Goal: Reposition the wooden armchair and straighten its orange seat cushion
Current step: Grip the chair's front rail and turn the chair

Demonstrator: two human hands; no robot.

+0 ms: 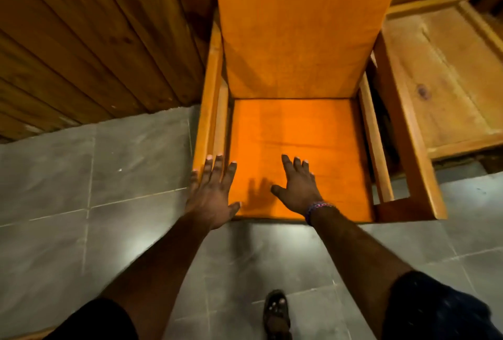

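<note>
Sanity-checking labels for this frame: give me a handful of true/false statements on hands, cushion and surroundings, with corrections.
1. Both hands are open with fingers spread. True: left hand, right hand.
2. The right hand is over the seat cushion. True.
3. The left hand grips the back cushion. False: it lies at the seat's front left corner, beside the left armrest; the back cushion is untouched.
4. The bracelet is on the left wrist. False: right wrist.
5. A wooden table stands right of the armchair. True.
</note>
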